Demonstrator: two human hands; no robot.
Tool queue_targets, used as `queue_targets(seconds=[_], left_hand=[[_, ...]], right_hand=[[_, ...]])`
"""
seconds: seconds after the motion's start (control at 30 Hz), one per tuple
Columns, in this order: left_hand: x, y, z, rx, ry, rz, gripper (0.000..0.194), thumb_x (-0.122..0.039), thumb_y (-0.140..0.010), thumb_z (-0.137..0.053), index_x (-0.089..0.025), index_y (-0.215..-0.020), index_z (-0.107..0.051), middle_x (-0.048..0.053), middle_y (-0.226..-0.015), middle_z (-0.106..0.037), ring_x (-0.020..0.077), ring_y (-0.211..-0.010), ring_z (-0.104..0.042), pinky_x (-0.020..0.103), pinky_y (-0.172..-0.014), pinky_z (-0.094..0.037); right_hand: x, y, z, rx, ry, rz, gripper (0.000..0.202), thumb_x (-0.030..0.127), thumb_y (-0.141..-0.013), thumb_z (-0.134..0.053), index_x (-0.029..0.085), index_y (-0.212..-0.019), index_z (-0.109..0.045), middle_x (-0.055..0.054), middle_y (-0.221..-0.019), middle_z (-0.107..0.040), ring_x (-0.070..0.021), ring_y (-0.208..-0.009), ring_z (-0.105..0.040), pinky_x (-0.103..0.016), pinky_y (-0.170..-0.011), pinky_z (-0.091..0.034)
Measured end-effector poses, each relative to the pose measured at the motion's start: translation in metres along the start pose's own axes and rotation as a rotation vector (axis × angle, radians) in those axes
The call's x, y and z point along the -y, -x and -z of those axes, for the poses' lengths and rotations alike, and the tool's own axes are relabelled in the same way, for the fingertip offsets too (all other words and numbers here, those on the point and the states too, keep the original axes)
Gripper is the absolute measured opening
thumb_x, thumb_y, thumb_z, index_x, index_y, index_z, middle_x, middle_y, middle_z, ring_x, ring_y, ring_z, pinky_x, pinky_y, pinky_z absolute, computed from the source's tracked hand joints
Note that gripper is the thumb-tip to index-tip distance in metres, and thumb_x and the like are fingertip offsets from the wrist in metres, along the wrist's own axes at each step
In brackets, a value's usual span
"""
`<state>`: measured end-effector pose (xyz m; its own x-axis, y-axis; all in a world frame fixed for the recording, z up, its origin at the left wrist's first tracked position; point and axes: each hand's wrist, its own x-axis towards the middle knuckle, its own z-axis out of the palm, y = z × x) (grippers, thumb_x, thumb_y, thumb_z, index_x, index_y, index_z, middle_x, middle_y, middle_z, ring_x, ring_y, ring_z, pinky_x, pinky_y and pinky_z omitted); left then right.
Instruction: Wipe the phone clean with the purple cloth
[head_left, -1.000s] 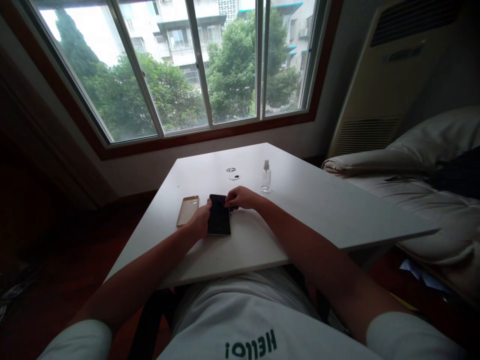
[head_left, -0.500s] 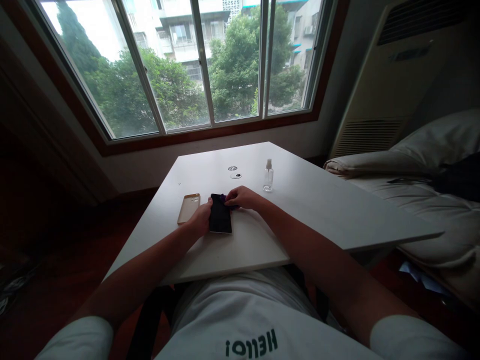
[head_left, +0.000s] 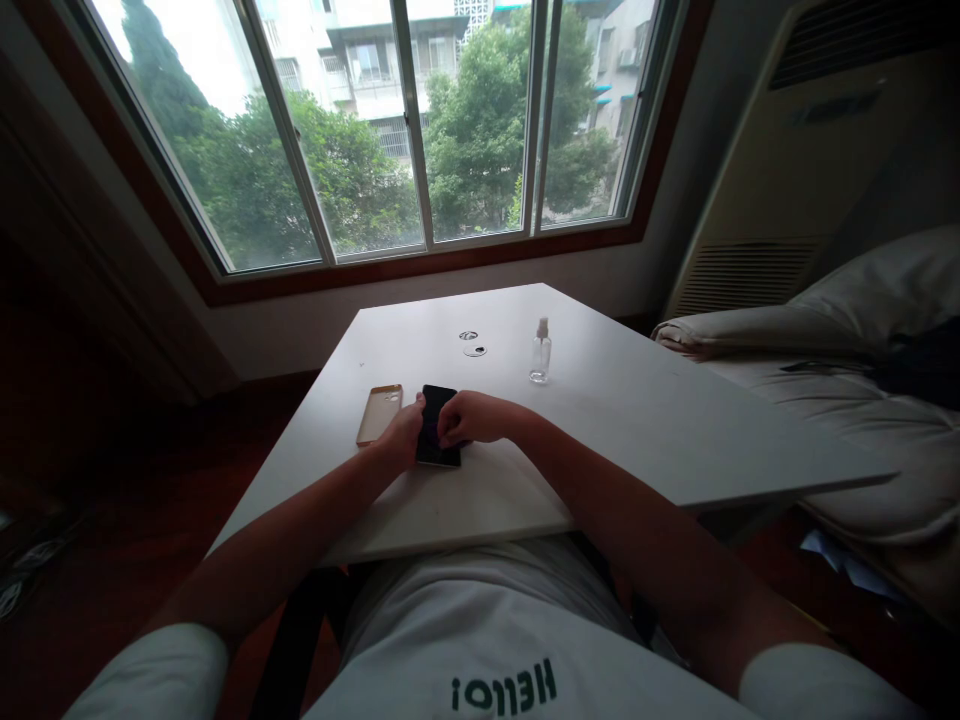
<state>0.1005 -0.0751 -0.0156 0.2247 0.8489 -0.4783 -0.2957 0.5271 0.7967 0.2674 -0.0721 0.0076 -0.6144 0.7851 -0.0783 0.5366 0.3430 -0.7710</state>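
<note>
A black phone lies screen up on the white table, and my left hand grips its left edge. My right hand is closed on a small dark purple cloth, pressed against the middle of the phone's screen. Most of the cloth is hidden under the fingers. Just left of my left hand lies a gold phone case, its hollow side up. A clear spray bottle stands upright, beyond my right hand and to its right.
Two small round discs lie toward the back of the white table. A window is beyond it. Bedding and a tall air conditioner stand at the right.
My right hand has moved down over the phone, from its upper right edge to the middle of the screen. My left hand keeps its hold. The view has shifted slightly.
</note>
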Motion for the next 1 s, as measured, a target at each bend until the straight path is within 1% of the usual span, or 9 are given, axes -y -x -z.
queue_targets(seconds=[0.1, 0.2, 0.27, 0.33, 0.4, 0.57, 0.8, 0.87, 1.0], left_hand=[[-0.001, 0.003, -0.001, -0.041, 0.026, -0.035, 0.049, -0.058, -0.098, -0.049, -0.015, -0.103, -0.07, 0.01, -0.073, -0.073, 0.0266, -0.066, -0.074, 0.036, -0.06, -0.063], [-0.003, 0.006, -0.001, -0.076, 0.018, -0.053, 0.061, -0.068, -0.097, -0.041, -0.015, -0.097, -0.071, 0.011, -0.072, -0.073, 0.0278, -0.07, -0.074, 0.034, -0.059, -0.062], [-0.005, 0.007, 0.001, -0.04, 0.033, -0.06, 0.065, -0.071, -0.096, -0.038, -0.015, -0.097, -0.07, 0.012, -0.072, -0.073, 0.0283, -0.073, -0.074, 0.034, -0.059, -0.062], [-0.007, 0.007, 0.004, 0.028, 0.077, -0.06, 0.067, -0.073, -0.095, -0.036, -0.016, -0.1, -0.07, 0.011, -0.074, -0.073, 0.0288, -0.077, -0.074, 0.034, -0.061, -0.062], [-0.009, 0.006, 0.007, 0.09, 0.108, -0.055, 0.07, -0.077, -0.093, -0.035, -0.017, -0.102, -0.069, 0.011, -0.075, -0.073, 0.0295, -0.08, -0.075, 0.035, -0.063, -0.062], [-0.01, 0.002, 0.012, 0.134, 0.109, -0.05, 0.074, -0.083, -0.089, -0.035, -0.018, -0.1, -0.068, 0.01, -0.074, -0.071, 0.0306, -0.082, -0.074, 0.038, -0.066, -0.062], [-0.008, 0.002, 0.006, 0.088, 0.139, -0.086, 0.068, -0.079, -0.09, -0.041, -0.017, -0.097, -0.068, 0.009, -0.072, -0.07, 0.0284, -0.075, -0.074, 0.039, -0.067, -0.062], [-0.007, 0.005, 0.002, 0.114, 0.147, -0.093, 0.068, -0.078, -0.091, -0.04, -0.017, -0.099, -0.069, 0.01, -0.076, -0.072, 0.0277, -0.075, -0.074, 0.038, -0.068, -0.062], [-0.006, 0.014, -0.004, 0.193, 0.13, -0.128, 0.069, -0.077, -0.094, -0.035, -0.018, -0.107, -0.069, 0.01, -0.084, -0.074, 0.0264, -0.078, -0.074, 0.037, -0.071, -0.062]], right_hand=[[0.009, 0.002, -0.005, 0.027, 0.064, 0.029, 0.027, 0.034, -0.067, -0.085, 0.019, -0.089, -0.079, 0.001, -0.077, -0.072, -0.0115, -0.065, -0.061, -0.021, -0.058, -0.042], [0.017, 0.003, -0.014, 0.034, 0.109, 0.099, 0.023, 0.032, -0.072, -0.083, 0.019, -0.091, -0.079, 0.001, -0.077, -0.072, -0.0116, -0.067, -0.061, -0.021, -0.061, -0.041], [0.021, 0.002, -0.021, -0.001, 0.132, 0.184, 0.018, 0.029, -0.075, -0.081, 0.018, -0.09, -0.078, 0.0, -0.08, -0.072, -0.0119, -0.07, -0.06, -0.022, -0.063, -0.041], [0.024, 0.001, -0.028, -0.063, 0.149, 0.27, 0.012, 0.024, -0.077, -0.079, 0.017, -0.087, -0.076, -0.001, -0.084, -0.071, -0.0126, -0.074, -0.06, -0.022, -0.066, -0.041], [0.024, 0.0, -0.033, -0.118, 0.14, 0.318, 0.008, 0.021, -0.078, -0.077, 0.017, -0.086, -0.075, -0.001, -0.088, -0.071, -0.0131, -0.078, -0.06, -0.023, -0.069, -0.041], [0.017, -0.007, -0.036, -0.217, 0.061, 0.294, 0.007, 0.02, -0.079, -0.076, 0.017, -0.085, -0.073, 0.0, -0.087, -0.067, -0.013, -0.078, -0.059, -0.023, -0.069, -0.041], [0.008, -0.021, -0.031, -0.479, 0.067, 0.193, 0.015, 0.02, -0.084, -0.07, 0.021, -0.098, -0.072, 0.002, -0.082, -0.061, -0.0116, -0.073, -0.053, -0.023, -0.068, -0.039], [0.005, -0.025, -0.029, -0.552, 0.075, 0.185, 0.018, 0.02, -0.086, -0.068, 0.022, -0.103, -0.072, 0.001, -0.085, -0.062, -0.0123, -0.074, -0.054, -0.024, -0.07, -0.04], [-0.002, -0.031, -0.022, -0.667, 0.119, 0.177, 0.024, 0.022, -0.093, -0.062, 0.023, -0.115, -0.073, -0.004, -0.1, -0.063, -0.0149, -0.089, -0.058, -0.025, -0.084, -0.043]])
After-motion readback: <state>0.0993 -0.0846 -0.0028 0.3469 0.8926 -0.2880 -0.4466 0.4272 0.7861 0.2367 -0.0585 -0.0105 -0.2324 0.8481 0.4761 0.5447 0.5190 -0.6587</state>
